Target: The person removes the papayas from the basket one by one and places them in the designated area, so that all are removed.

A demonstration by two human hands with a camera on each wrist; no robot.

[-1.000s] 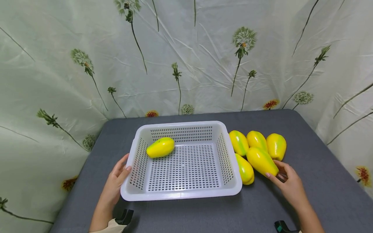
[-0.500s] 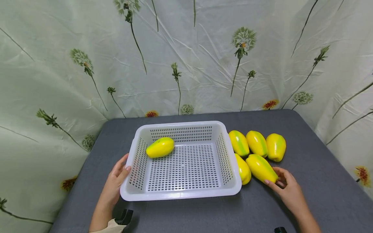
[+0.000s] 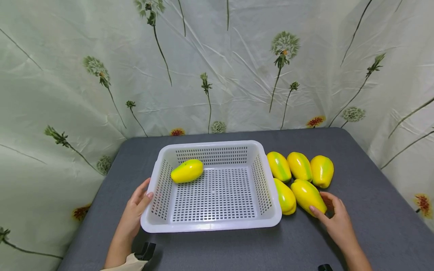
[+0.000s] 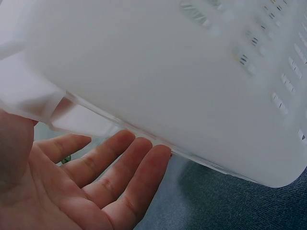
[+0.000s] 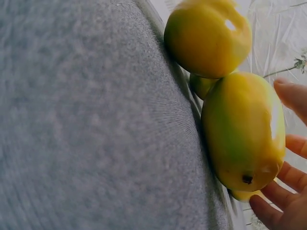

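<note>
My left hand (image 3: 135, 207) holds the left rim of a white perforated plastic basket (image 3: 210, 227), thumb on top. In the left wrist view its fingertips (image 4: 156, 158) lie along the underside of the rim. One yellow-green papaya (image 3: 187, 171) lies inside, toward the back left. At the right, my right hand (image 3: 337, 218) holds the near end of another papaya (image 3: 308, 197) between thumb and fingers. The right wrist view shows that papaya's end (image 5: 244, 134) with a dark spot, and fingers spread around one side.
Several more papayas lie right of the basket: one (image 3: 286, 197) against its wall, and a row behind with a left one (image 3: 278, 166), a middle one (image 3: 300, 166) and a right one (image 3: 322, 171). A grey cloth (image 3: 369, 210) covers the table; a flowered curtain (image 3: 237, 75) hangs behind.
The papaya at my right hand has come down off the ones behind it, toward me, then shifted slightly right with the hand. The left hand and basket have stayed put.
</note>
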